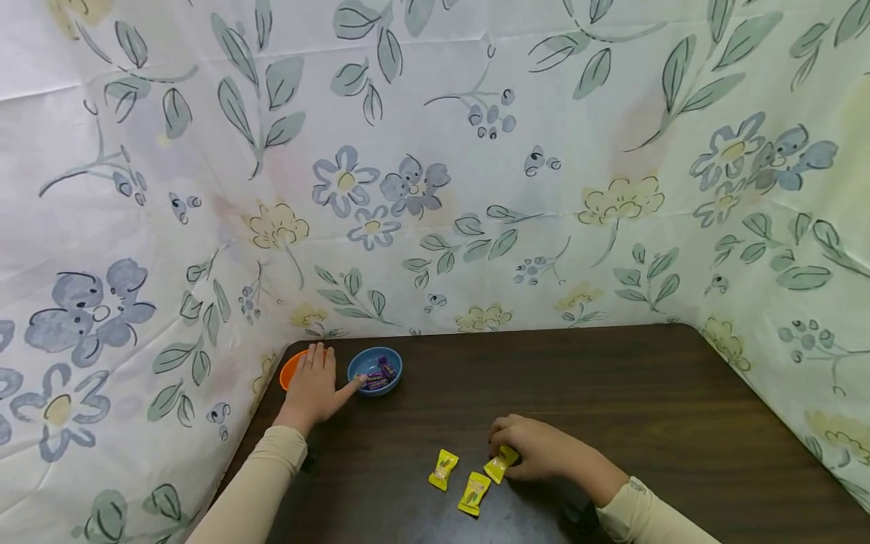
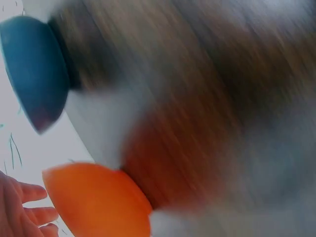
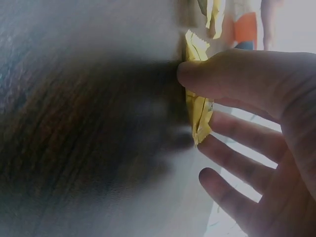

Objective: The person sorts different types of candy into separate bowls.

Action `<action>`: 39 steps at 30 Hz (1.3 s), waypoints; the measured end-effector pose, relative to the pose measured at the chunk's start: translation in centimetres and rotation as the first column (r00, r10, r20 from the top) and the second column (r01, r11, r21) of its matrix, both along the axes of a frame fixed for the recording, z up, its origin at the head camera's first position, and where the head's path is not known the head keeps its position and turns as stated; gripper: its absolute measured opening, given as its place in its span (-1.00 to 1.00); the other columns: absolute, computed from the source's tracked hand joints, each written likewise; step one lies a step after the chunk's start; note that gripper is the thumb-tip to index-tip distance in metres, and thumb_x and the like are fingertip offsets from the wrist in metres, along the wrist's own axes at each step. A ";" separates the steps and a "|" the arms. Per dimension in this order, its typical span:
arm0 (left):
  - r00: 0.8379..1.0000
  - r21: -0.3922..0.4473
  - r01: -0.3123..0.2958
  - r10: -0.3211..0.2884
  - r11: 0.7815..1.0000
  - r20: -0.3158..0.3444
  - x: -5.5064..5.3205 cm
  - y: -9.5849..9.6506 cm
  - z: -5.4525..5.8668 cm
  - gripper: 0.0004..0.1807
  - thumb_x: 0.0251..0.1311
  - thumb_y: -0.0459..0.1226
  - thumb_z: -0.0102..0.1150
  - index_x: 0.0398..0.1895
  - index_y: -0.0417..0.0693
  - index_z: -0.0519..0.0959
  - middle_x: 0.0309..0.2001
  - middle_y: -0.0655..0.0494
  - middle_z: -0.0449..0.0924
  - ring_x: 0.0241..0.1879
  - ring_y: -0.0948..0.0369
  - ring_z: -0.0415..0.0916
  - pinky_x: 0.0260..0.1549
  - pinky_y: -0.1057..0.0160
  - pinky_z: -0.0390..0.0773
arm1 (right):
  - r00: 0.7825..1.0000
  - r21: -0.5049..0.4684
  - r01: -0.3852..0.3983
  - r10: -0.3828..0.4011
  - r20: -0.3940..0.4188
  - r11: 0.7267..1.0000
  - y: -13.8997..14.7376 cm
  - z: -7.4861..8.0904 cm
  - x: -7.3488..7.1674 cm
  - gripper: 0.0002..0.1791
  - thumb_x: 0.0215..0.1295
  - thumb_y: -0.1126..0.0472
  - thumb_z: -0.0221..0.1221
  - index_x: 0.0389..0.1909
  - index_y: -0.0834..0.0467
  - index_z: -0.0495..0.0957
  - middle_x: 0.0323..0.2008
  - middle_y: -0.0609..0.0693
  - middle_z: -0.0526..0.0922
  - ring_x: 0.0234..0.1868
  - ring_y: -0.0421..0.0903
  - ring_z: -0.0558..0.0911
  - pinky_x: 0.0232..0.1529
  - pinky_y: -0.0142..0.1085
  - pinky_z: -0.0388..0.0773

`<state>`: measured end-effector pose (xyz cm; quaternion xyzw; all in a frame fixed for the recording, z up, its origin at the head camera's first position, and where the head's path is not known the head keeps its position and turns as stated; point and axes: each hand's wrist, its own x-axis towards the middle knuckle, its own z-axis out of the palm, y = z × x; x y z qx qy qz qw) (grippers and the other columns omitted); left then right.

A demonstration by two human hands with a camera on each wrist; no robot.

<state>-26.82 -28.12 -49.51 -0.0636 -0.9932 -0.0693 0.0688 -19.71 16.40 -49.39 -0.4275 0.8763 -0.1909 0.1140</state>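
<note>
My right hand pinches a yellow wrapped candy low at the table. In the right wrist view, the thumb lies across the wrapper with the fingers on its other side. Two more yellow candies lie just left of this hand. At the back left, my left hand reaches over an orange bowl with fingers extended, hiding much of it. Its thumb points at the rim of a blue bowl, which holds several purple-wrapped candies. Fingertips show beside the orange bowl's rim in the left wrist view.
The dark wooden table meets a floral cloth hanging along its back and both sides. Both bowls stand near the back left corner, close to the cloth.
</note>
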 end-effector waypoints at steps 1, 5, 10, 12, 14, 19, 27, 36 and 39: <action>1.000 0.005 -0.004 0.004 1.000 -0.004 0.1 -0.4 0.0 0.25 0.37 0.49 -0.12 0.58 -0.53 0.16 0.62 -0.54 0.01 0.65 -0.43 -0.11 0.63 -0.34 -0.06 | 1.000 0.000 0.000 0.000 -0.001 1.000 0.0 0.0 0.0 -0.78 0.27 0.22 0.46 -0.11 -0.10 0.73 0.06 -0.20 0.62 0.03 -0.27 0.57 -0.04 -0.33 0.67; 0.999 0.024 -0.020 0.020 1.000 -0.029 0.2 -1.8 -0.1 0.20 0.41 0.43 -0.07 0.55 -0.57 0.17 0.59 -0.59 0.05 0.63 -0.46 -0.07 0.62 -0.37 -0.04 | 1.000 -0.012 -0.006 0.006 -0.001 1.000 -0.1 0.0 0.1 -0.76 0.26 0.24 0.46 -0.10 -0.11 0.73 0.03 -0.23 0.61 0.02 -0.28 0.56 -0.04 -0.33 0.66; 0.997 0.019 -0.062 0.063 0.998 -0.048 0.2 -3.5 -0.4 0.20 0.44 0.41 -0.12 0.51 -0.64 0.17 0.56 -0.63 0.10 0.59 -0.49 0.00 0.60 -0.40 -0.01 | 1.000 -0.019 -0.014 0.014 -0.021 1.000 -0.2 -0.1 0.1 -0.75 0.26 0.24 0.47 -0.12 -0.14 0.74 -0.01 -0.26 0.61 0.03 -0.27 0.55 -0.02 -0.32 0.66; 0.996 0.013 -0.080 0.081 0.997 -0.043 0.1 -4.0 -0.5 0.22 0.44 0.43 -0.16 0.52 -0.65 0.16 0.56 -0.62 0.11 0.58 -0.48 0.03 0.59 -0.40 0.00 | 0.999 -0.018 -0.015 0.014 -0.029 1.000 -0.2 -0.2 0.1 -0.75 0.26 0.24 0.47 -0.12 -0.15 0.74 -0.03 -0.27 0.61 0.03 -0.27 0.55 -0.02 -0.32 0.66; 0.996 0.008 -0.085 0.085 0.996 -0.035 0.1 -4.4 -0.4 0.23 0.45 0.43 -0.17 0.51 -0.68 0.13 0.54 -0.64 0.11 0.56 -0.50 0.06 0.58 -0.43 0.01 | 0.999 -0.019 -0.016 0.015 -0.031 1.000 -0.3 -0.3 0.0 -0.76 0.27 0.23 0.46 -0.12 -0.15 0.74 -0.05 -0.28 0.62 0.02 -0.28 0.55 -0.02 -0.32 0.66; 0.994 0.026 -0.109 0.108 0.994 0.018 0.2 -5.3 -0.6 0.25 0.46 0.43 -0.19 0.54 -0.69 0.02 0.56 -0.66 0.03 0.56 -0.52 0.00 0.59 -0.43 -0.07 | 1.000 -0.024 -0.017 0.016 -0.024 1.000 -0.4 -0.5 -0.1 -0.78 0.29 0.22 0.45 -0.12 -0.14 0.74 -0.08 -0.27 0.63 -0.03 -0.29 0.54 -0.05 -0.34 0.65; 0.988 0.048 -0.133 0.129 0.990 0.082 0.1 -6.0 -1.1 0.31 0.43 0.47 -0.26 0.55 -0.70 -0.06 0.58 -0.66 -0.04 0.58 -0.53 -0.08 0.61 -0.40 -0.15 | 1.000 -0.013 -0.013 0.012 -0.017 1.000 -0.6 -0.5 -0.2 -0.80 0.31 0.22 0.44 -0.10 -0.10 0.75 -0.09 -0.24 0.64 -0.05 -0.29 0.55 -0.05 -0.35 0.64; 0.981 0.016 -0.156 0.153 0.988 0.115 -0.1 -5.6 -0.9 0.31 0.42 0.47 -0.24 0.52 -0.73 -0.02 0.56 -0.69 -0.01 0.57 -0.55 -0.08 0.60 -0.42 -0.15 | 1.000 -0.007 -0.005 0.005 0.024 1.000 -0.9 -0.3 -0.2 -0.79 0.29 0.18 0.46 -0.10 -0.11 0.75 -0.13 -0.27 0.64 -0.10 -0.33 0.56 -0.10 -0.37 0.64; 0.981 0.003 -0.159 0.158 0.987 0.116 -0.2 -5.5 -0.9 0.31 0.42 0.47 -0.25 0.52 -0.74 -0.01 0.56 -0.69 -0.02 0.57 -0.55 -0.08 0.60 -0.42 -0.14 | 1.000 -0.009 0.006 -0.006 0.012 1.000 -1.0 -0.3 -0.3 -0.80 0.26 0.16 0.48 -0.12 -0.11 0.75 -0.15 -0.27 0.65 -0.16 -0.36 0.57 -0.16 -0.38 0.64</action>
